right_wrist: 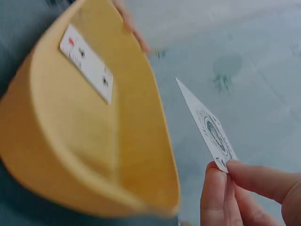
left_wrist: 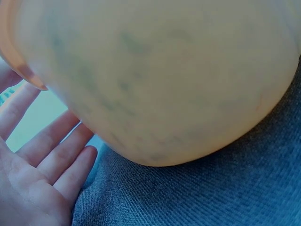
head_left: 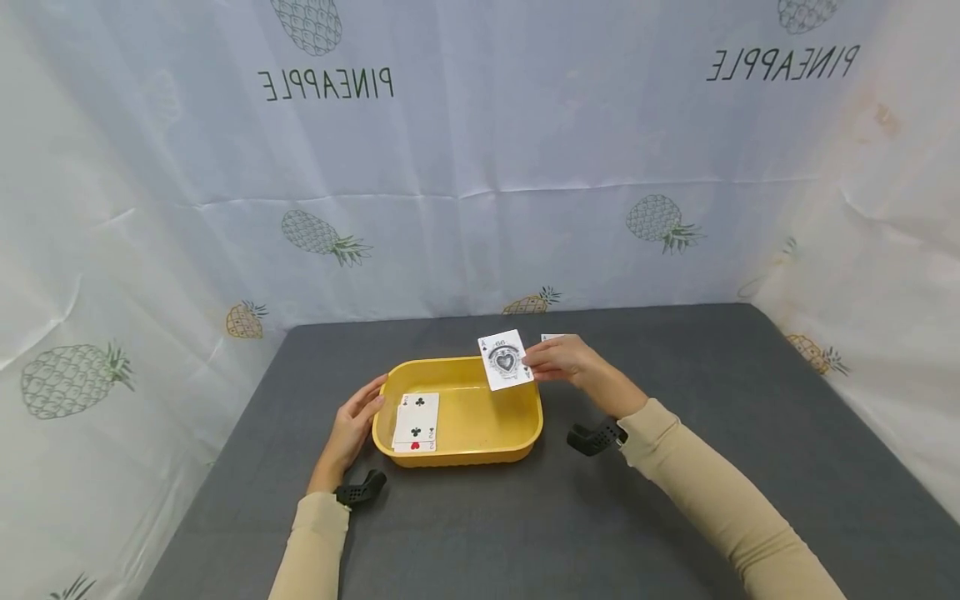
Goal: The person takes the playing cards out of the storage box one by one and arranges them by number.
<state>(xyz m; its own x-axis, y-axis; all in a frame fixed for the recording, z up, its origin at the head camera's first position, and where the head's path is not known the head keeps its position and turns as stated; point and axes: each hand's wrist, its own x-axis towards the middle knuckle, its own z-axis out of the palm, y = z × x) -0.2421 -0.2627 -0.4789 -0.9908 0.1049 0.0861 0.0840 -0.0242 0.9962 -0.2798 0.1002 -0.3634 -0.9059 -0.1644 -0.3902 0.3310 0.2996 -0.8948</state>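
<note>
Standing on the dark table is a yellow plastic tub (head_left: 480,433), tall-walled and rounded at the corners. My left hand (head_left: 354,423) holds its left rim, thumb at the edge and long fingers along the outer wall in the left wrist view. Between thumb and fingers, my right hand (head_left: 566,364) pinches an ace of spades (head_left: 504,358) by one edge, raised over the tub's back right rim. Inside the tub, at the left, lies a two of clubs (head_left: 417,417), overlapping a card with a red heart (head_left: 415,447).
Another white card (head_left: 551,337) shows partly behind my right hand, the rest hidden. A dark grey cloth covers the table (head_left: 480,533). White curtains (head_left: 480,167) printed with pineapples hang behind it and at both sides.
</note>
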